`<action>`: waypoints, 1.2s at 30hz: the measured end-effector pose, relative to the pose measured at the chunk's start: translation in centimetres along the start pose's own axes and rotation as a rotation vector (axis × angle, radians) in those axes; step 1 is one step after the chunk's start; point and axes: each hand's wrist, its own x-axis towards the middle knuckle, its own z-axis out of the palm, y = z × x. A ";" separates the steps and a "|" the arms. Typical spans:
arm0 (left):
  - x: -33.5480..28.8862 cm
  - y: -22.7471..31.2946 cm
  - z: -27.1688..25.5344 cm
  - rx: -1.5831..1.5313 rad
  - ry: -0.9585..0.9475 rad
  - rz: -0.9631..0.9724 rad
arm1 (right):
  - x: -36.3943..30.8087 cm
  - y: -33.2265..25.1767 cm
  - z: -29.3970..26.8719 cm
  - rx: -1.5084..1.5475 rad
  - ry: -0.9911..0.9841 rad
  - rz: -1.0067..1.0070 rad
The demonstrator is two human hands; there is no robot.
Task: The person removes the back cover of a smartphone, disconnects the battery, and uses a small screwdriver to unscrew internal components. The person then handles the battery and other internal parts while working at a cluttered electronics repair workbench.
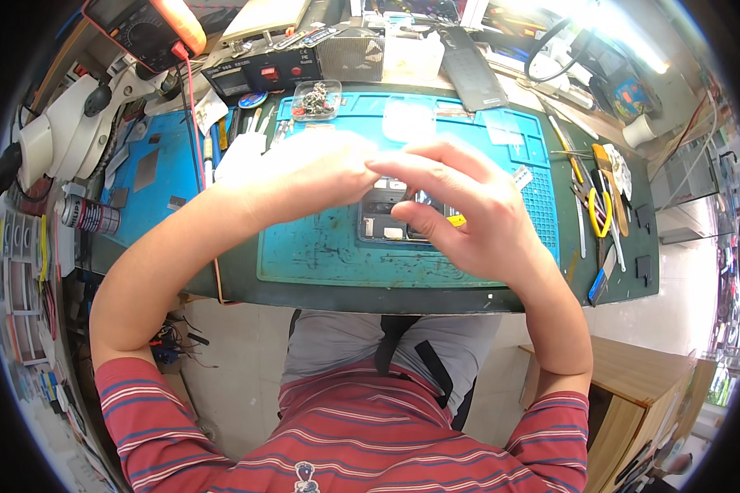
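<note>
An opened phone (pixel 380 223) with dark inner parts and a yellow patch lies on the teal repair mat (pixel 321 261). My left hand (pixel 343 171) is raised over the mat just beyond the phone, its back washed out by glare and its fingers hidden. Coming from the right, my right hand (pixel 483 201) hovers above the phone and covers part of it. Its fingers are stretched leftward, with the fingertips at my left hand, and the thumb stands apart below them. Between that thumb and the fingers I make out nothing held.
A clear box of small metal parts (pixel 316 100) stands at the mat's far left. Yellow-handled pliers (pixel 600 210) and other tools lie to the right. Behind are a dark panel (pixel 474 70) and a black power unit (pixel 263 76). A multimeter (pixel 144 33) and white microscope arm (pixel 74 123) rise at left.
</note>
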 end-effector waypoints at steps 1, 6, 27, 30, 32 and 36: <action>0.3 0.5 -0.6 -0.083 -0.085 -0.121 | 0.0 0.0 -0.1 0.001 0.012 -0.006; -0.9 -1.7 1.3 0.028 0.100 0.035 | -0.3 0.0 0.1 0.008 -0.004 0.047; -1.5 1.6 4.4 -0.895 0.457 0.240 | 0.0 -0.1 1.1 0.059 0.059 0.132; -1.5 0.9 4.5 -0.959 0.376 0.166 | 0.0 -0.2 1.3 0.098 0.074 0.121; -1.5 1.0 3.8 -0.771 0.345 0.109 | 0.3 -0.4 1.1 0.040 0.089 0.037; -1.2 1.2 5.2 -1.056 0.400 0.272 | 0.0 -0.2 1.1 0.078 0.038 0.129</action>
